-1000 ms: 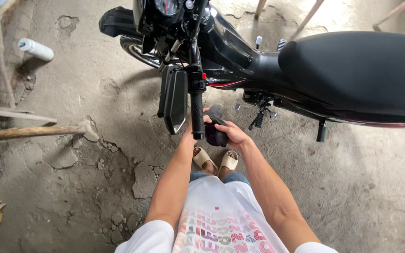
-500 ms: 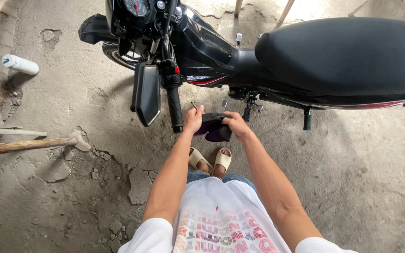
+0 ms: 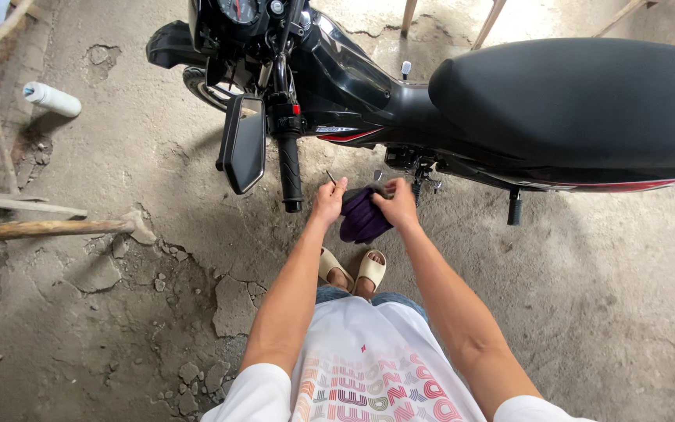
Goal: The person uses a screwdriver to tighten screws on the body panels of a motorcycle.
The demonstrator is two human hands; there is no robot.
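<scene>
I stand beside a black motorcycle (image 3: 431,101) with a wide black seat (image 3: 580,94). Both hands are held out in front of me, just below its side. My left hand (image 3: 328,201) and my right hand (image 3: 397,205) together grip a dark purple cloth (image 3: 362,217), which hangs bunched between them. The handlebar grip (image 3: 289,176) and a rear-view mirror (image 3: 242,144) are just left of my left hand. My feet in pale sandals (image 3: 353,270) show below the cloth.
The floor is cracked concrete with loose chips (image 3: 197,375). A wooden pole (image 3: 48,229) lies at the left, with planks behind it. A white bottle (image 3: 52,99) lies at the far left. Wooden legs (image 3: 494,16) stand beyond the motorcycle.
My view has shifted, so the motorcycle now sits more to the right. The cloth went from a tight bundle at my right hand to being spread between both hands.
</scene>
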